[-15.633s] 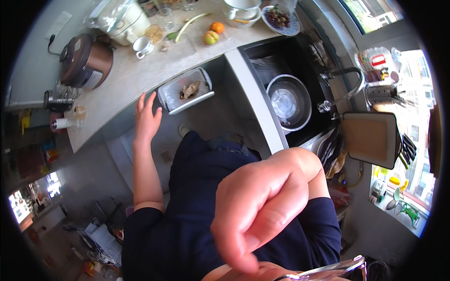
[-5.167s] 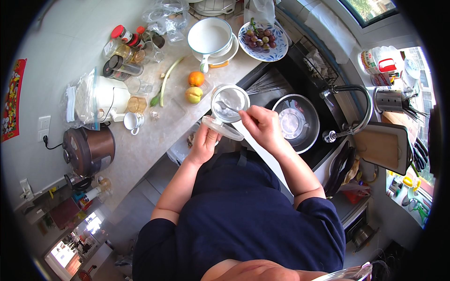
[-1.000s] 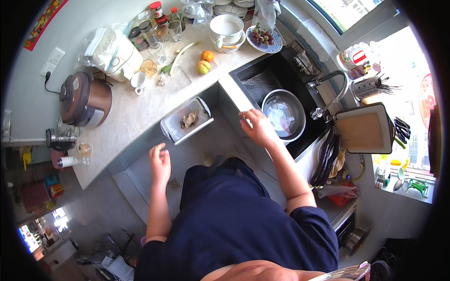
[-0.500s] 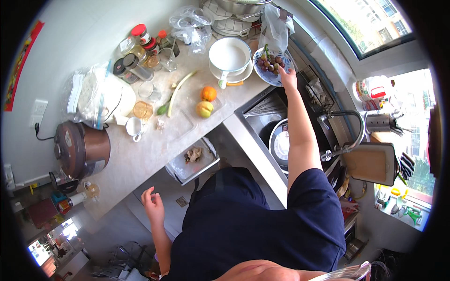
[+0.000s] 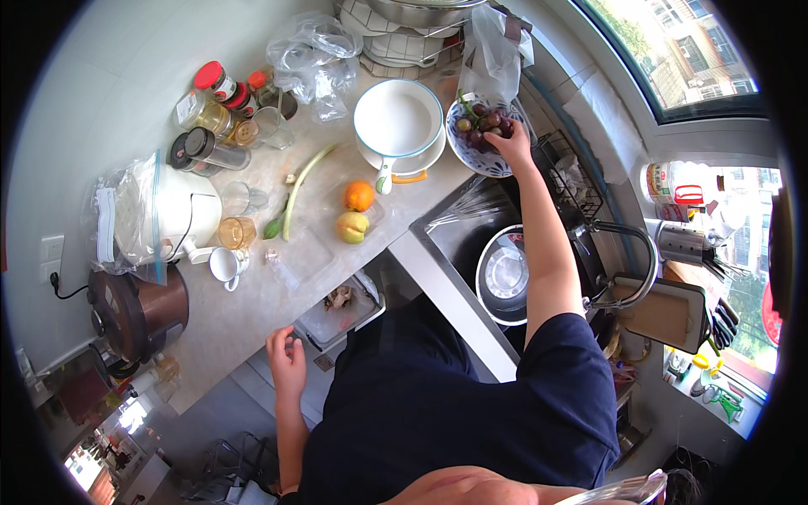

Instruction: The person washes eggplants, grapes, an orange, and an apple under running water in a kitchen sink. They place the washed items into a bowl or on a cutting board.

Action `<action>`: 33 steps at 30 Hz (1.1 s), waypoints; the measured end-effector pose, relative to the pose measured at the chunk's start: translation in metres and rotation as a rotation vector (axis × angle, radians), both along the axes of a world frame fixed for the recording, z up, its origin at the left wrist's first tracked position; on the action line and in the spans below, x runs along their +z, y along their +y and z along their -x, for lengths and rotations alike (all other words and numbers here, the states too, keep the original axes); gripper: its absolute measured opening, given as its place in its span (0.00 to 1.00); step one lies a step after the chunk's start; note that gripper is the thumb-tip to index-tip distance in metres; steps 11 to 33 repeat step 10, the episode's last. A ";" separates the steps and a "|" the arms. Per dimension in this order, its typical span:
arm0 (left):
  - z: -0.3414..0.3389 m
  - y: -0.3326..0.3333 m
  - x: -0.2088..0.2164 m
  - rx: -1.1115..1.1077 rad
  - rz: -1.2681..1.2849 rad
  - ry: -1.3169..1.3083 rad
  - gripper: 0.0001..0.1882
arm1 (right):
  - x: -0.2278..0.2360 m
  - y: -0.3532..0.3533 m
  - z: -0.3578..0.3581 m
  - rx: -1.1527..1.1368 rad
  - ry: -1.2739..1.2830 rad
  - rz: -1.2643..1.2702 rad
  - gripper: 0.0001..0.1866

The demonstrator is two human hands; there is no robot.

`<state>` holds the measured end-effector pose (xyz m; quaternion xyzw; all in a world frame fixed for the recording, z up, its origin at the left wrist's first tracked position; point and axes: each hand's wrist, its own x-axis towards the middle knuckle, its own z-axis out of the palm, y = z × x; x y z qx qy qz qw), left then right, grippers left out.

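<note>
My right hand (image 5: 510,146) reaches over a blue-and-white patterned bowl (image 5: 465,157). Its thumb and fingers close on the dark red grapes (image 5: 481,124) inside, though the exact grape between the fingertips is partly hidden. A green stem stands up from the bunch. Lower left, my left hand (image 5: 287,358) hangs empty beside the counter's front edge, fingers loosely bent and apart. Left of the bowl is a white pan (image 5: 397,118) set on a white dish.
An orange (image 5: 358,196), a yellowish fruit (image 5: 352,227) and a green onion stalk (image 5: 300,187) lie on the counter. Below my right arm, the sink (image 5: 454,244) holds a round pan (image 5: 486,282). A curved faucet (image 5: 648,261) rises at the right. An open drawer-like bin (image 5: 376,305) juts below the counter.
My right hand has moved from the bowl's near rim onto the grapes, its fingers closing there. My left hand has risen slightly toward the counter edge. The view has shifted a little.
</note>
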<state>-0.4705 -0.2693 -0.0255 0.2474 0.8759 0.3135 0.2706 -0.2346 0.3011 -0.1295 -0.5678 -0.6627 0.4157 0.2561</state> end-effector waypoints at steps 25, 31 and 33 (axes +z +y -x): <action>-0.002 0.026 -0.002 -0.090 -0.013 -0.076 0.16 | 0.017 -0.038 0.002 0.133 -0.309 -0.576 0.33; -0.002 0.026 -0.002 -0.090 -0.013 -0.076 0.16 | 0.017 -0.038 0.002 0.133 -0.309 -0.576 0.33; -0.002 0.026 -0.002 -0.090 -0.013 -0.076 0.16 | 0.017 -0.038 0.002 0.133 -0.309 -0.576 0.33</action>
